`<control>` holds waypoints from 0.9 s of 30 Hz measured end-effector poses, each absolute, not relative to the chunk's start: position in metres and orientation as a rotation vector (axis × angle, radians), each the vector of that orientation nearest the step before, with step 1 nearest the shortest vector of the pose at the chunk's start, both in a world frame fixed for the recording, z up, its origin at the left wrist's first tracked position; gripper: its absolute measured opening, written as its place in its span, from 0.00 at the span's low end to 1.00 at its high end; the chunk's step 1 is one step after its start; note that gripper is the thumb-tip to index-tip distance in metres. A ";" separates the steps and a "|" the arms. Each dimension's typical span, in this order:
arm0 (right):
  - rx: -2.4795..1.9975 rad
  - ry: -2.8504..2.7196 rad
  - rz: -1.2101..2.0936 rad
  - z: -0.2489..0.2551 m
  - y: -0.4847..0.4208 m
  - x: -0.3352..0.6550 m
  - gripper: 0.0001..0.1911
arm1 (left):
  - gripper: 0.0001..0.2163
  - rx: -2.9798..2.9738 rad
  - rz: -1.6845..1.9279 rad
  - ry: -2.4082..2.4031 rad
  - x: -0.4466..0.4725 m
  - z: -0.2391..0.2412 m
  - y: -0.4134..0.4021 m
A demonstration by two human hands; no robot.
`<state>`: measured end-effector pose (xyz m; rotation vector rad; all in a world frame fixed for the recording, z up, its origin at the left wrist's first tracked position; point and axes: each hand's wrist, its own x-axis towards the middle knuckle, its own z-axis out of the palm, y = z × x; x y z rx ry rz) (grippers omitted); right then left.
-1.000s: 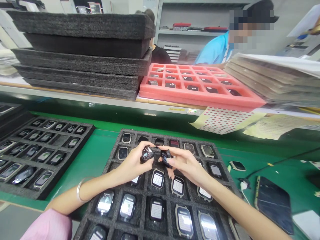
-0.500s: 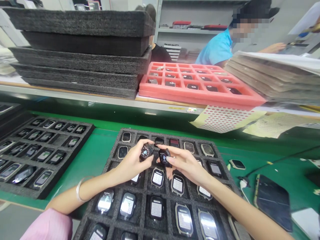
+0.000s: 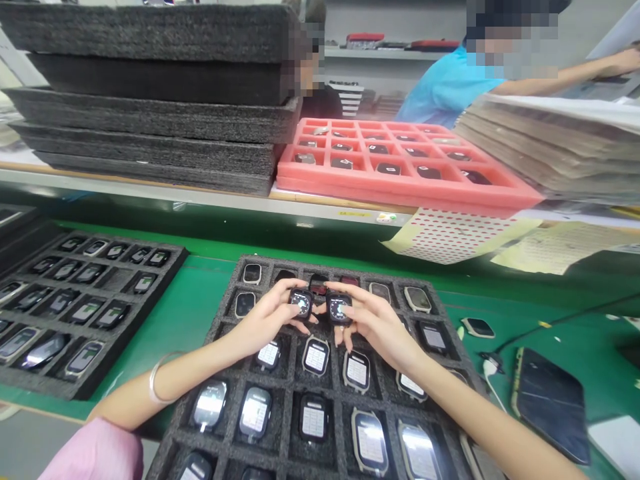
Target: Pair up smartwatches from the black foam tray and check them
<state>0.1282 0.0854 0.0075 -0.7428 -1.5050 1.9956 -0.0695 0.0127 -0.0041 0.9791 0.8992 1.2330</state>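
A black foam tray (image 3: 227,373) with several smartwatch bodies in its pockets lies in front of me on the green belt. My left hand (image 3: 265,320) pinches one small black watch body (image 3: 301,303) with a lit round dial. My right hand (image 3: 377,325) pinches a second watch body (image 3: 339,308), also lit. Both watches are held side by side, screens up, just above the tray's second row. A silver bangle (image 3: 156,380) is on my left wrist.
A second black tray of watches (image 3: 80,300) lies at left. Stacked black foam trays (image 3: 150,100) and a red tray (image 3: 400,167) sit on the shelf behind. A phone (image 3: 550,403), a cable and a loose watch (image 3: 477,327) lie at right. Two people work beyond the shelf.
Both hands have turned their watches from tilted to screen-up and brought them slightly lower and closer together over the tray. The person in blue has stretched an arm to the right.
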 end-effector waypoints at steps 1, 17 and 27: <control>-0.756 -1.507 1.980 0.007 0.085 0.128 0.23 | 0.16 0.973 1.231 0.894 -0.069 -0.004 0.012; -0.734 -1.547 1.937 0.006 0.082 0.130 0.23 | 0.14 1.019 1.188 0.884 -0.068 0.001 0.010; -0.765 -1.564 1.885 0.007 0.081 0.129 0.23 | 0.15 1.042 1.173 0.920 -0.068 -0.002 0.012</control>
